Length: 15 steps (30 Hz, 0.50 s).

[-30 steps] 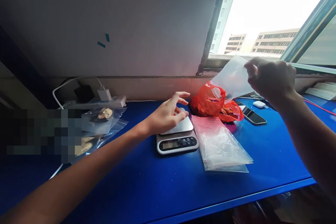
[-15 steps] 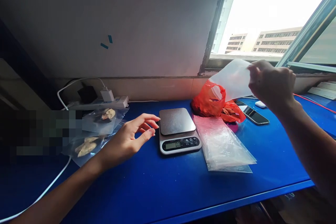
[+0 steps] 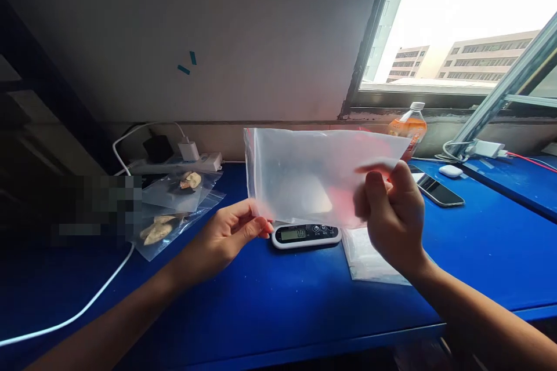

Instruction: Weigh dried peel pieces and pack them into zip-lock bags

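Note:
A translucent zip-lock plastic bag point(image 3: 296, 168) is stretched sideways between my hands, its zip edge on the left. My left hand point(image 3: 230, 229) pinches its lower left corner between thumb and fingers. My right hand point(image 3: 394, 211) is closed on the right end, index finger extended along the film. Below the bag is a kitchen scale point(image 3: 307, 236) with a reading near zero; its metal plate is mostly hidden. A stack of clear plastic bags point(image 3: 374, 258) lies to the right of the scale, partly behind my right wrist. Red shows through the held bag.
Two clear bags with pale dried pieces point(image 3: 157, 231) lie at the left near a power strip point(image 3: 209, 161) and white cable point(image 3: 93, 301). On the right are a phone point(image 3: 441, 190), an earbud case point(image 3: 451, 171) and an orange drink bottle point(image 3: 409, 124) below the window.
My right hand has brought the plastic bag left and down in front of the scale. My left hand has closed on its corner. The red bag is now hidden behind it.

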Each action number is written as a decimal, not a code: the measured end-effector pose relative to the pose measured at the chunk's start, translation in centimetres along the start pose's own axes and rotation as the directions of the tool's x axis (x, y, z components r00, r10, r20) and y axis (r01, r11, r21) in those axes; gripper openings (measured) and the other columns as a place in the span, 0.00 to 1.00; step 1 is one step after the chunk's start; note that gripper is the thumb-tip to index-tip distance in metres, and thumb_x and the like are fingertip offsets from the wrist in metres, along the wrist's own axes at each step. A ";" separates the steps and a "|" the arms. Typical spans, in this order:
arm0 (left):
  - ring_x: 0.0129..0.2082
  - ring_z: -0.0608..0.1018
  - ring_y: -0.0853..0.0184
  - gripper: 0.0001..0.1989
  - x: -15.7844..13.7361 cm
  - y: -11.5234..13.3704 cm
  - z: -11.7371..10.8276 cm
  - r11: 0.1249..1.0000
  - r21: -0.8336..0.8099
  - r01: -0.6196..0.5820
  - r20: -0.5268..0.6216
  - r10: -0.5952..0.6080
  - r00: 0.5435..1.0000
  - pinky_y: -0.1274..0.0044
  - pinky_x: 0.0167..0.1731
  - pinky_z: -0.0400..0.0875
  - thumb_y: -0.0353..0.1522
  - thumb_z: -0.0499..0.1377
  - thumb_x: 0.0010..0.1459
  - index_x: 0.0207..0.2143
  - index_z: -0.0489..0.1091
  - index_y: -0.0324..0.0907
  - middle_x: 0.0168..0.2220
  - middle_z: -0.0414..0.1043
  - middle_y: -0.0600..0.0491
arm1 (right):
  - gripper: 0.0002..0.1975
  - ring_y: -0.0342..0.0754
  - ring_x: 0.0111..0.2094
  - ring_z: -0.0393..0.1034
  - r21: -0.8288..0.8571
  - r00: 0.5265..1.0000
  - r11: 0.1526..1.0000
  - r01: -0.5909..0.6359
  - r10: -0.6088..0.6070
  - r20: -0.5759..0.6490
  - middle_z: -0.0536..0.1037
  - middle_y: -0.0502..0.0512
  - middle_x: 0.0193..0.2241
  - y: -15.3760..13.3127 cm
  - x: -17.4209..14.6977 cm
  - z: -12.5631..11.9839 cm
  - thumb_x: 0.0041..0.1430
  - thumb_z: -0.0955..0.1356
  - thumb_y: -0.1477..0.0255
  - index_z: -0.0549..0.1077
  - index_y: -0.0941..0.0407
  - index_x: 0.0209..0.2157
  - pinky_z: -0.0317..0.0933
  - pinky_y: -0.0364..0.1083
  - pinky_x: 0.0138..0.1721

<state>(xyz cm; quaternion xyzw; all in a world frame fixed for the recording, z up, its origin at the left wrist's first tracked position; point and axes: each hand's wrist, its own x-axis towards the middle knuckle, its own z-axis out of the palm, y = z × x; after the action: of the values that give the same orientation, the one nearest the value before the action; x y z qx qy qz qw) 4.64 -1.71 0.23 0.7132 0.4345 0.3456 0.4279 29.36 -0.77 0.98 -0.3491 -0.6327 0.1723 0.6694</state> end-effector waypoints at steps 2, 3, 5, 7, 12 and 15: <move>0.32 0.76 0.69 0.14 0.1 0.1 -0.1 0.999 -0.044 -0.027 -0.038 0.025 0.999 0.79 0.37 0.72 0.42 0.60 0.63 0.30 0.73 0.43 0.29 0.74 0.55 | 0.04 0.38 0.14 0.58 0.008 1.000 1.000 -0.027 0.027 -0.005 0.63 0.40 0.14 0.6 -0.2 -0.3 0.68 0.63 0.69 0.68 0.54 0.39 0.52 0.39 0.15; 0.30 0.76 0.70 0.13 0.2 0.1 -0.1 0.996 -0.080 -0.041 -0.070 0.036 0.997 0.80 0.36 0.72 0.42 0.61 0.62 0.29 0.73 0.43 0.28 0.73 0.56 | 0.04 0.38 0.14 0.58 0.010 0.999 0.999 -0.035 0.035 -0.012 0.64 0.41 0.14 0.8 -0.1 -0.5 0.68 0.63 0.69 0.68 0.53 0.39 0.52 0.39 0.15; 0.30 0.75 0.71 0.11 0.5 -0.1 -0.3 0.987 -0.149 -0.058 -0.135 0.038 0.990 0.80 0.35 0.71 0.41 0.63 0.60 0.30 0.73 0.43 0.28 0.74 0.56 | 0.03 0.39 0.14 0.59 0.016 0.998 0.998 -0.056 0.057 -0.022 0.64 0.41 0.14 1.0 0.1 -0.9 0.68 0.64 0.69 0.68 0.52 0.40 0.53 0.40 0.16; 0.30 0.76 0.70 0.11 0.6 -0.3 -0.3 0.982 -0.180 -0.060 -0.163 0.030 0.986 0.80 0.35 0.71 0.41 0.63 0.60 0.31 0.73 0.43 0.29 0.75 0.56 | 0.02 0.40 0.14 0.59 0.029 0.997 0.996 -0.079 0.080 -0.022 0.64 0.41 0.13 0.9 0.2 -0.9 0.68 0.64 0.69 0.68 0.51 0.40 0.53 0.41 0.16; 0.31 0.76 0.69 0.10 0.5 -0.7 -0.3 0.985 -0.166 -0.055 -0.148 0.030 0.988 0.80 0.36 0.71 0.40 0.62 0.60 0.31 0.73 0.43 0.29 0.74 0.55 | 0.03 0.40 0.13 0.59 0.020 0.997 0.997 -0.074 0.074 -0.004 0.64 0.40 0.14 0.4 -0.5 -0.4 0.67 0.63 0.70 0.67 0.52 0.42 0.53 0.41 0.15; 0.30 0.74 0.69 0.10 0.5 -0.7 -0.2 0.987 -0.147 -0.064 -0.230 0.028 0.973 0.78 0.34 0.72 0.39 0.63 0.58 0.30 0.72 0.42 0.27 0.71 0.55 | 0.03 0.39 0.12 0.57 0.010 0.998 0.998 -0.056 0.056 -0.015 0.63 0.38 0.13 0.3 -0.9 -0.1 0.67 0.64 0.70 0.65 0.52 0.42 0.50 0.40 0.13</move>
<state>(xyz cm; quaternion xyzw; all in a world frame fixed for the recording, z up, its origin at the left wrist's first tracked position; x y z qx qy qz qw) 4.45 -1.04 -0.26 0.6438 0.4359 0.4672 0.4210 29.44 -1.17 0.13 -0.3649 -0.6167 0.1914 0.6707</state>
